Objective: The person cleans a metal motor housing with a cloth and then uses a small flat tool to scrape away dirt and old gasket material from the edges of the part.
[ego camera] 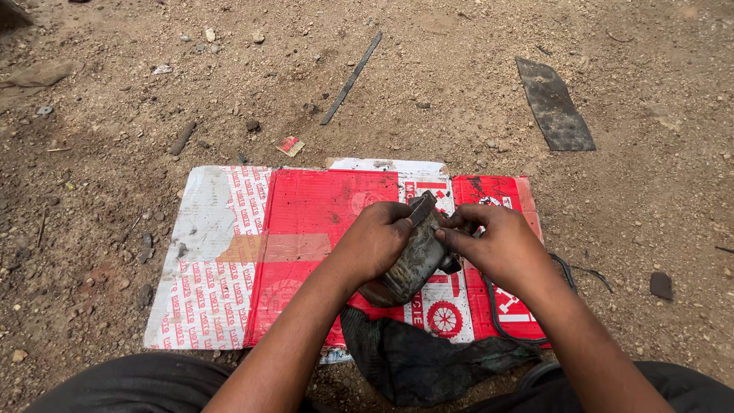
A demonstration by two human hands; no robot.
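Note:
My left hand point(375, 241) grips a dirty, greasy cylindrical metal part point(413, 264) and holds it tilted above a flattened red and white cardboard sheet point(306, 222). A dark flat tab point(422, 206) sticks out at the part's upper end, by my left thumb. My right hand point(497, 245) closes its fingertips on the upper right side of the same part. Both forearms reach in from the bottom of the view.
A dark rag point(428, 363) lies at the cardboard's near edge. A black rubber ring point(562, 268) sits partly under my right wrist. On the dirt ground lie a thin metal strip point(352, 76), a flat dark plate point(554, 103), a short rod point(182, 138) and scattered stones.

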